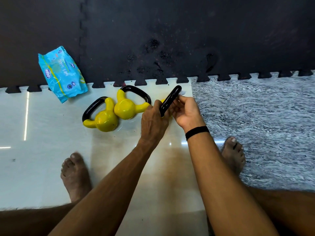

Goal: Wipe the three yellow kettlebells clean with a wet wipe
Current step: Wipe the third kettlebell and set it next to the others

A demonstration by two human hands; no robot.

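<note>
While fingers (177, 103) curl, kettlebell handle (169, 101) gripped.

You're looking at one readable item only: the blue wipes pack (62, 74), lying by the mat edge. It's showing "wet wipes" in pale script running along its face. A round red-and-blue brand logo is sitting near the pack's left end, but its lettering is too blurred to read. Small round seals near the other end aren't resolving either. Nothing else in view is carrying text or numbers.
</note>
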